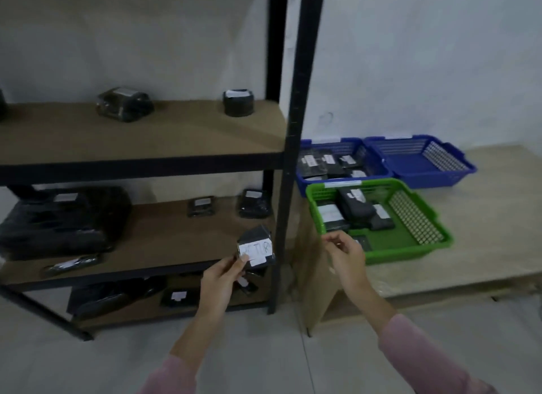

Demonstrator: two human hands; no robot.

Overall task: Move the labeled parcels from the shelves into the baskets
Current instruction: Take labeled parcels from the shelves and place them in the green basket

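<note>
My left hand (224, 277) holds a small black parcel (257, 247) with a white handwritten label, lifted in front of the middle shelf's right end. My right hand (346, 254) hovers in front of the green basket's near left corner, fingers loosely curled with nothing visible in them. The green basket (416, 247) holds several black parcels. Behind it, one blue basket (378, 162) holds several parcels and another blue basket (457, 170) looks empty. More black labeled parcels lie on the shelves, among them a parcel (125, 104) on the upper shelf.
Black metal uprights (296, 147) of the shelf unit stand between the shelves and the baskets. The baskets sit on a low pale platform (484, 241) to the right. A big black bundle (64, 220) fills the middle shelf's left side. Grey floor lies below.
</note>
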